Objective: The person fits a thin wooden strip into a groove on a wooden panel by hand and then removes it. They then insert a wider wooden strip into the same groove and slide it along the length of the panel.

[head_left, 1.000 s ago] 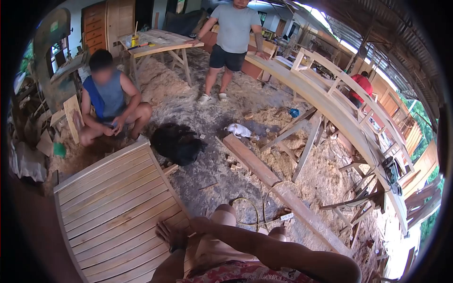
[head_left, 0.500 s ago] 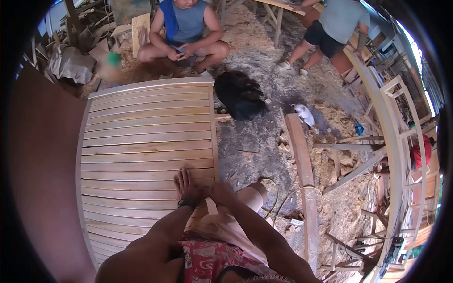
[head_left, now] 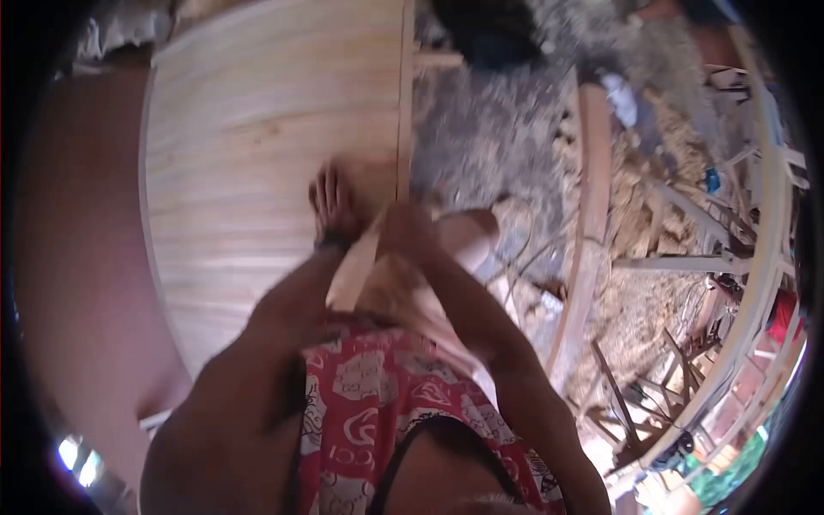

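broad, pale wooden panel with faint lines across its face (head_left: 249, 146), lying before the person and reaching toward the top of the view. the left hand (head_left: 333, 197) is open on it, fingers spread and palm down, near the panel's right edge. the right hand (head_left: 405, 227) is beside that edge with its fingers apparently curled; blur hides whether it grips anything. a pale, flat-looking strip (head_left: 360, 262) shows between the forearms — its link to the right hand cannot be told. for steady work here, in judgement, the left palm is best kept flat with even pressure, the fingertips well clear of the edge where the right hand is, and the eyes on that edge. farther out, a long reddish-brown timber plank (head_left: 594, 142) lies to the right on ground strewn with tan shavings (head_left: 678, 142), and a small bright-blue object (head_left: 712, 179) is near the shavings. at upper left is a crumpled, pale grey sheet or sack (head_left: 116, 34) — the nearest thing to a container, though whether it holds anything cannot be told.
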### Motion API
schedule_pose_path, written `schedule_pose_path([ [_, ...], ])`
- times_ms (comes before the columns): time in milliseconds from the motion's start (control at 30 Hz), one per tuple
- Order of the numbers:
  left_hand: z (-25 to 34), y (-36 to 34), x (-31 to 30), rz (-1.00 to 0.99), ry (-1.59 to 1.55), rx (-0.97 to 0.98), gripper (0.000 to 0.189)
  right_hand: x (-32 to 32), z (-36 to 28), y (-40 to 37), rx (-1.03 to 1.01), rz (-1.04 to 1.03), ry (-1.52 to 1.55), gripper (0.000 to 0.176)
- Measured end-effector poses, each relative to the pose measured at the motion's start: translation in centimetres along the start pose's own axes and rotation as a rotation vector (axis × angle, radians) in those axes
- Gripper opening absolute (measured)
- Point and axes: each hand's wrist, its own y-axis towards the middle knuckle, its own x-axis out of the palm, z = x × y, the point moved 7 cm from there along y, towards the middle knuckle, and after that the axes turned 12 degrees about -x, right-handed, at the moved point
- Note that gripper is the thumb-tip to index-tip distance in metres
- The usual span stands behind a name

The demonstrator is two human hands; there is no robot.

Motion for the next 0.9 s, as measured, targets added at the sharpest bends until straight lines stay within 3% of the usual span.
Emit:
schedule_pose_path([
  [33, -1.2, 0.2, 1.7, 0.034, 0.036, 0.014, 0.063, 1.1, 0.6, 0.5, -0.068, 0.202, -0.232, 0.027],
  [67, 0.3, 0.8, -0.7, -0.035, -0.01, 0.007, 0.062, 1.7, 1.7, 0.2, 0.043, 0.134, 0.222, 0.017],
  [100, -0.5, 1.1, 0.0, 0.01, -0.078, -0.013, 0.062, 1.0, 1.5, 0.1, -0.037, 0.285, 0.092, 0.015],
  [200, -0.1, 1.1, -0.1, -0.023, -0.067, 0.0, 0.065, 1.0, 2.9, -3.0, -0.015, 0.3, 0.211, 0.014],
  [333, 0.6, 1.7, -1.4, 0.0, 0.057, -0.02, 0.07, 0.0, 4.1, -10.2, 0.192, 0.266, 0.346, 0.016],
  [400, 2.0, 1.1, -3.3, 0.092, -0.099, 0.118, 0.066, 0.5, 3.8, -13.3, 0.273, 0.269, 0.344, 0.015],
  [500, 0.5, 0.7, -1.0, 0.079, 0.06, 0.093, 0.066, 1.8, 0.8, -14.7, -0.013, 0.373, 0.156, 0.018],
  [533, 0.8, 0.3, -1.4, 0.078, 0.073, 0.083, 0.066, 2.7, 0.0, -14.6, -0.025, 0.364, 0.165, 0.018],
  [600, 0.7, 1.2, -1.3, 0.027, 0.073, 0.034, 0.059, 2.4, -2.7, -13.3, -0.211, 0.55, 0.09, 0.027],
  [633, 0.9, 1.2, -1.9, 0.102, 0.051, 0.075, 0.058, 3.0, -3.6, -12.2, -0.248, 0.496, 0.07, 0.041],
  [900, 0.7, 1.0, -2.0, 0.146, -0.019, 0.047, 0.061, 4.4, -8.0, -9.9, -0.332, 0.511, -0.22, 0.048],
])
